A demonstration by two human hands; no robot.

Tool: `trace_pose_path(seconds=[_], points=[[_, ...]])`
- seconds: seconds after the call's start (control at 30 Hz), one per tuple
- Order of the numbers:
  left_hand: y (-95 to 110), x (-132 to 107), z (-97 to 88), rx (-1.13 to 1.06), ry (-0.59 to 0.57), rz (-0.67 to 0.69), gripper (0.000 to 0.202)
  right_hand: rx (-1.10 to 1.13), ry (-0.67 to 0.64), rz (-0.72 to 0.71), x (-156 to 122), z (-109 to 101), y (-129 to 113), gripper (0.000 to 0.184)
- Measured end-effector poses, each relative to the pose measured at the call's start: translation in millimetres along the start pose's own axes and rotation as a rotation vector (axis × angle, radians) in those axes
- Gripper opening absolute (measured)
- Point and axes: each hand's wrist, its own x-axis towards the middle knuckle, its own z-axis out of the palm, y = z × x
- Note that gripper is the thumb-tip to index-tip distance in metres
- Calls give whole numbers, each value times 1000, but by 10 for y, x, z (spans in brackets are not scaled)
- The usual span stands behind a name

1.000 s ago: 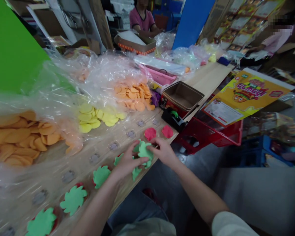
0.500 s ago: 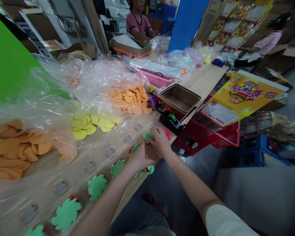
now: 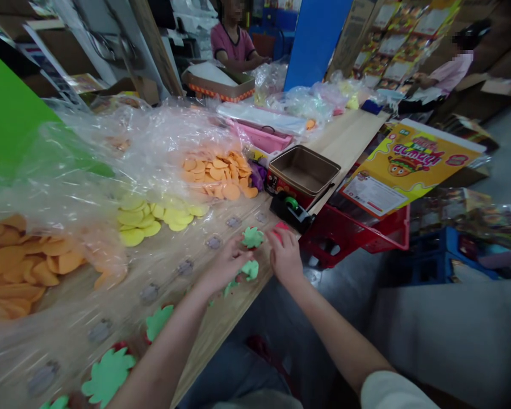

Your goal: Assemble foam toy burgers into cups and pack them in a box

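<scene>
My left hand (image 3: 225,264) is over the table's near edge, fingers curled around several thin green scalloped pieces (image 3: 250,270) that stick out below its fingertips. Just beyond its fingers, a green scalloped piece (image 3: 252,237) lies flat on the table. My right hand (image 3: 287,257) is to the right of it, its bent fingers on a pinkish-red disc (image 3: 282,226) that they partly cover. A row of green scalloped pieces on red discs runs toward me, among them one at the lower left (image 3: 109,375); my left forearm hides part of the row.
Orange discs (image 3: 221,170), yellow discs (image 3: 138,218) and larger orange pieces (image 3: 8,258) lie in clear plastic bags. A tape dispenser (image 3: 292,210) and a brown tin (image 3: 302,170) stand beyond my hands. A red crate (image 3: 366,233) is at the right. Two people sit farther back.
My right hand has left the green piece and moved right to the red disc. My left hand has drawn back left with its green pieces. The view has shifted slightly.
</scene>
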Motion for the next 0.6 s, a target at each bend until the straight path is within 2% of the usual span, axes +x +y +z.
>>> trace_pose_path(seconds=[0.03,0.1,0.17,0.27,0.37,0.43,0.53,0.6], points=[[32,-46,-15,-133,4,8,53,150,3,49,-10,-37,-33,35],[79,-106,-8,-338,-15,11,49,462,-87,167,-36,-88,-113,33],[95,-119,43,-424,-29,11,54,667,-186,276,-60,-110,-186,33],[78,-83,144,-378,-12,14,52,745,-140,371,-91,-129,-230,27],[58,-43,209,-291,27,-6,41,701,-38,333,-124,-183,-202,19],[43,-31,231,-241,-32,-6,39,702,21,325,-138,-232,-167,17],[-4,-13,265,-157,-201,25,34,834,39,427,-137,-283,-99,17],[-51,18,298,-117,-210,37,30,964,2,508,-134,-286,-32,22]])
